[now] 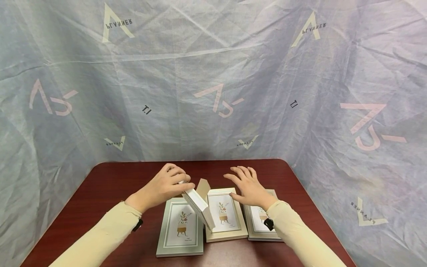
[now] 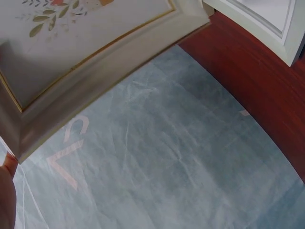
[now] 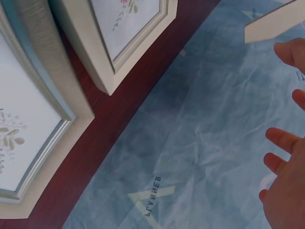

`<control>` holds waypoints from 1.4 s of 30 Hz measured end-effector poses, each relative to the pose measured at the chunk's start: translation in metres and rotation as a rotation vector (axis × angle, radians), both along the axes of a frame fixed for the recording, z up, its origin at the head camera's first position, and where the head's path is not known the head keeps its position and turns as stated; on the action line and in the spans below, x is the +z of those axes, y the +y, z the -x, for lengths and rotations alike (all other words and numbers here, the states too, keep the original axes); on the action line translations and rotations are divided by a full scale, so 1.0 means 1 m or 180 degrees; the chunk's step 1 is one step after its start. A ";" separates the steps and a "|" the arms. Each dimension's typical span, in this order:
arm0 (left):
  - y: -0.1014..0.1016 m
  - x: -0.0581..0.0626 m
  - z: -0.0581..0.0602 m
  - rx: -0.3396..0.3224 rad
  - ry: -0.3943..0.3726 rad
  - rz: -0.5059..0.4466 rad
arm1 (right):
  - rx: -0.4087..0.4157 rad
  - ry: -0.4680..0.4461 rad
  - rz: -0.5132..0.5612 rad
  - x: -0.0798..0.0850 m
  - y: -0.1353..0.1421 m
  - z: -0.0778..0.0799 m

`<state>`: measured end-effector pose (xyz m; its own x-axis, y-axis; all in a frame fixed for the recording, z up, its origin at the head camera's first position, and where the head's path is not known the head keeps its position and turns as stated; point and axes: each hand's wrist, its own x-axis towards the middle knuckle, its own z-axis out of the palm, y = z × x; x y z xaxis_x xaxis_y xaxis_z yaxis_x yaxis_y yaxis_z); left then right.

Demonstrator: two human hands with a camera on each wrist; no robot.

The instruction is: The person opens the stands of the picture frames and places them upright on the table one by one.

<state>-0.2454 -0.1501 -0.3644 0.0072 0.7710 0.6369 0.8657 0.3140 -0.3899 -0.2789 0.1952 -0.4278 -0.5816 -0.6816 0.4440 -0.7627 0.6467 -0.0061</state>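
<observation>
My left hand (image 1: 166, 182) grips the upper edge of a white picture frame (image 1: 197, 205), which stands tilted above the table between two other frames. Its back stand flap (image 1: 202, 187) sticks out to the right. In the left wrist view this held frame (image 2: 114, 71) shows a gold inner line and part of a plant print. A pale green frame (image 1: 180, 226) lies face up left of it, a cream frame (image 1: 227, 218) right of it. Over the cream frame's upper right corner hovers my right hand (image 1: 248, 187), fingers spread, holding nothing.
A greyish-beige frame (image 1: 263, 233) lies face up at the right, partly hidden by my right wrist. All this is on a dark red table (image 1: 116, 200). Printed grey cloth (image 1: 213, 122) hangs behind the table and along both sides.
</observation>
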 end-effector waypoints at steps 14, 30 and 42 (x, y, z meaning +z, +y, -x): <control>-0.008 0.003 0.005 0.0388 -0.0206 -0.0298 | -0.0693 -0.0299 0.0128 -0.002 0.013 -0.009; -0.014 0.001 0.003 0.0931 -0.0070 -0.0788 | -0.0966 -0.0369 0.0294 -0.010 0.026 -0.019; -0.021 -0.003 0.002 0.1220 -0.0161 -0.1002 | -0.1043 -0.0293 0.0485 -0.019 0.028 -0.028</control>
